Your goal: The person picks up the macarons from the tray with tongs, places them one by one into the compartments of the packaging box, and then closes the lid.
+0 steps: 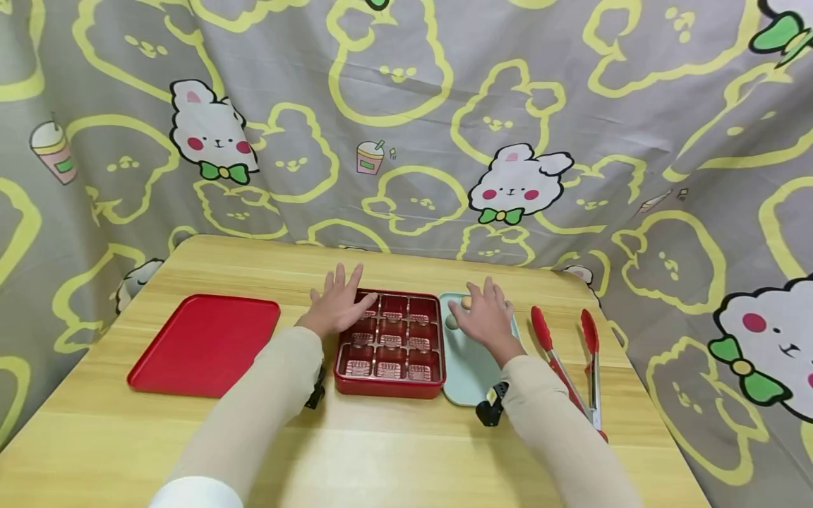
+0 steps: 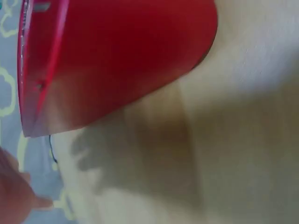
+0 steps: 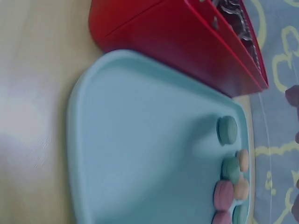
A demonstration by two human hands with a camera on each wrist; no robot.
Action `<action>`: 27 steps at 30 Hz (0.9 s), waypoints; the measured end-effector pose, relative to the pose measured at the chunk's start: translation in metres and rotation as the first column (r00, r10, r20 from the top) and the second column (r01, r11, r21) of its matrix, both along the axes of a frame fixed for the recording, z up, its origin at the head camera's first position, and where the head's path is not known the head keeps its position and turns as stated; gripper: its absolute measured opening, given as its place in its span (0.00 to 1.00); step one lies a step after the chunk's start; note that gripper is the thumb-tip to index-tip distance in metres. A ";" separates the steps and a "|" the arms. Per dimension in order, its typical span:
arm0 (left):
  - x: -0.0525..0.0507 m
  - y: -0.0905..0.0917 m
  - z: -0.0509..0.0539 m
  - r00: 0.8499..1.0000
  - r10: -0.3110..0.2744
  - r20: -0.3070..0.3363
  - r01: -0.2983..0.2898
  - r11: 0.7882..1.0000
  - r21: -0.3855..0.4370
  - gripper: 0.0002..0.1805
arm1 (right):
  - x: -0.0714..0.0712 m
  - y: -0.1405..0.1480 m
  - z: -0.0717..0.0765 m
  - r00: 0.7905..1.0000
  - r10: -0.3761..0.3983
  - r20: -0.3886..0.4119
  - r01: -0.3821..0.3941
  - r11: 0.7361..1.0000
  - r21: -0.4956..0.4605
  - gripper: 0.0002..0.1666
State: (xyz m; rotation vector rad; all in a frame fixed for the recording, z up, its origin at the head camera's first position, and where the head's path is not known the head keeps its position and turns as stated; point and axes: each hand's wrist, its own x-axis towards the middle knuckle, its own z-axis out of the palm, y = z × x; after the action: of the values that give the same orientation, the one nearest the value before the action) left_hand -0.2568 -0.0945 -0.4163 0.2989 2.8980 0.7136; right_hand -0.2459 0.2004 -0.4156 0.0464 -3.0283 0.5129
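A red box [image 1: 390,388] with a clear plastic insert of several compartments sits mid-table. My left hand [image 1: 335,308], fingers spread, hovers by the box's left far corner; whether it touches is unclear. In the left wrist view, part of that hand [image 2: 16,193] shows at the edge, apart from the box's side [image 2: 126,51]. Over the pale blue tray [image 1: 468,367], my right hand [image 1: 488,316] is spread and holds nothing visible. Several macarons lie at the tray's far end in the right wrist view, including a green macaron [image 3: 227,130] and a pink macaron [image 3: 224,195]. Head view mostly hides them.
A flat red tray [image 1: 206,346] lies to the left on the wooden table [image 1: 381,451]. Red-tipped tongs [image 1: 587,374] lie spread apart to the right of the blue tray. A patterned grey curtain [image 1: 406,141] hangs behind and along both sides of the table.
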 end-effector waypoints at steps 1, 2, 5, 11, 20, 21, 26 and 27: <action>0.002 -0.001 -0.004 1.000 -0.009 0.008 0.008 0.999 0.050 0.41 | 0.002 0.004 -0.001 1.000 -0.011 -0.009 0.011 1.000 -0.005 0.40; 0.004 -0.002 -0.007 1.000 -0.017 0.017 0.015 0.994 0.112 0.40 | 0.005 0.008 -0.002 1.000 -0.023 -0.017 0.022 1.000 -0.014 0.40; 0.011 -0.003 -0.018 0.999 -0.024 0.021 0.017 0.963 0.268 0.36 | 0.014 0.021 -0.006 0.997 -0.063 -0.039 0.060 0.997 -0.053 0.38; 0.026 0.002 -0.028 0.999 0.028 0.018 -0.033 0.885 0.464 0.34 | 0.036 0.051 -0.016 0.987 -0.143 -0.071 0.134 0.983 -0.127 0.38; 0.043 0.003 -0.030 0.996 0.088 0.026 -0.084 0.751 0.655 0.33 | 0.071 0.110 -0.023 0.950 -0.309 -0.037 0.300 0.940 -0.164 0.45; 0.045 0.003 -0.030 0.995 0.091 0.037 -0.092 0.733 0.674 0.33 | 0.074 0.115 -0.024 0.944 -0.329 -0.030 0.319 0.932 -0.174 0.47; 0.054 0.001 -0.038 0.994 0.096 0.058 -0.107 0.657 0.746 0.32 | 0.091 0.134 -0.030 0.914 -0.405 0.009 0.396 0.889 -0.229 0.53; 0.053 0.000 -0.045 0.994 0.101 0.049 -0.103 0.646 0.756 0.32 | 0.094 0.137 -0.031 0.909 -0.416 0.022 0.409 0.882 -0.232 0.54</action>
State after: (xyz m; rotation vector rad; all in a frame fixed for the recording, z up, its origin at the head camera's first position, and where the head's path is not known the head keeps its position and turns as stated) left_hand -0.2038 -0.0944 -0.4613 0.2038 2.4370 1.9380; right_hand -0.1522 0.3373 -0.4471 -0.5858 -2.8004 0.8030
